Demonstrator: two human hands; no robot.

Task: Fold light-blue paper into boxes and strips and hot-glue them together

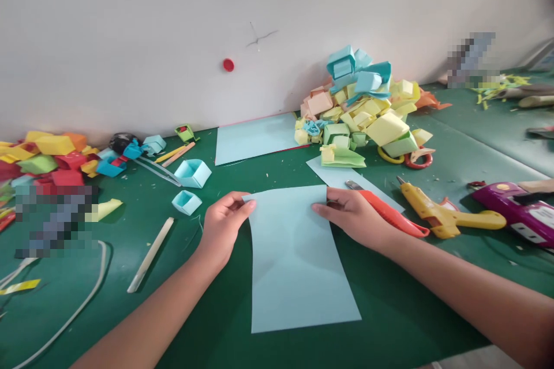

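A light-blue sheet of paper [298, 277] is held up by its far corners over the green table, its near edge towards me. My left hand [223, 225] pinches the far left corner between thumb and fingers. At the far right corner my right hand [350, 210] grips the same sheet, thumb on top and fingers partly hidden behind it. Just beyond my right hand lies a red-handled cutter [392, 213], partly covered by the hand. Two small folded blue paper boxes, a larger one [193, 173] and a smaller one [187, 202], stand beyond my left hand.
A blue sheet stack [259, 138] lies by the wall. Folded paper pieces [367, 109] are heaped at the back right, others [52, 153] at the left. A yellow glue gun [445, 213] and a purple power strip [515, 210] lie right. A wooden stick [151, 253] and white cable [97, 277] lie left.
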